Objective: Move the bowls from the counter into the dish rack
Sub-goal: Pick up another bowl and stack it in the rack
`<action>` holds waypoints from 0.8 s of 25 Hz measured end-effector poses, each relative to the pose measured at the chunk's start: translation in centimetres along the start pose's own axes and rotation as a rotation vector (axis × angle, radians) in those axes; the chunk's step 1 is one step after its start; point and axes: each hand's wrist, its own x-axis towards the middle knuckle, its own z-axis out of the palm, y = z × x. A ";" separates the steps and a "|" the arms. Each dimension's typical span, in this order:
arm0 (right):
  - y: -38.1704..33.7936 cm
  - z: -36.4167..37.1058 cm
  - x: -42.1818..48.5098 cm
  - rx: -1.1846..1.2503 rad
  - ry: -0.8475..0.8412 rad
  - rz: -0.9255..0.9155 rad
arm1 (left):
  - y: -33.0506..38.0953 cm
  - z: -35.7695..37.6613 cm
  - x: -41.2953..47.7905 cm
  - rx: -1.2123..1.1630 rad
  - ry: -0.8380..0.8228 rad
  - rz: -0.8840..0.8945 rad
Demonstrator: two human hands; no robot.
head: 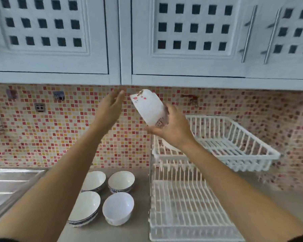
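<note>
My right hand (171, 127) grips a white bowl with red flower marks (148, 106), tilted on its side high above the left end of the white two-tier dish rack (234, 154). Beside it on the left, my left hand (110, 106) is raised with straight, parted fingers and holds nothing; it does not touch the bowl. Several white bowls stand on the grey counter below: a plain one (118, 207), one with a blue pattern (121, 181), a stacked pair (85, 207) and another (94, 180) partly behind my left forearm. A white shape lies in the upper tier under my right wrist.
The rack's lower tier (182, 206) stands on the counter to the right of the bowls. A steel sink drainboard (10, 186) is at the left. White wall cabinets (112, 49) hang low overhead, just above both hands. A mosaic tile wall lies behind.
</note>
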 end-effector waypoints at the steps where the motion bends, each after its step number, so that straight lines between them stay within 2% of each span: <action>1: 0.8 -1.3 0.3 -0.122 -0.011 -0.032 | 1.5 0.9 0.4 0.056 -0.061 0.084; 4: 3.2 -4.2 1.0 -0.375 -0.081 -0.118 | 3.7 4.5 1.6 0.281 -0.323 0.211; 7: 5.4 -6.0 1.5 -0.475 -0.101 -0.149 | 2.9 7.8 2.4 0.304 -0.495 0.198; 11: 8.4 -7.6 2.4 -0.565 -0.111 -0.185 | 1.8 11.6 3.1 0.305 -0.526 0.185; 16: 11.1 -8.4 3.7 -0.546 -0.193 -0.270 | 0.5 14.0 4.5 0.259 -0.566 0.127; 18: 12.4 -8.9 4.5 -0.411 -0.235 -0.216 | 0.0 14.6 5.0 0.292 -0.548 0.127; 20: 14.2 -9.0 5.3 -0.210 -0.252 -0.058 | -0.8 14.9 5.3 0.313 -0.523 0.098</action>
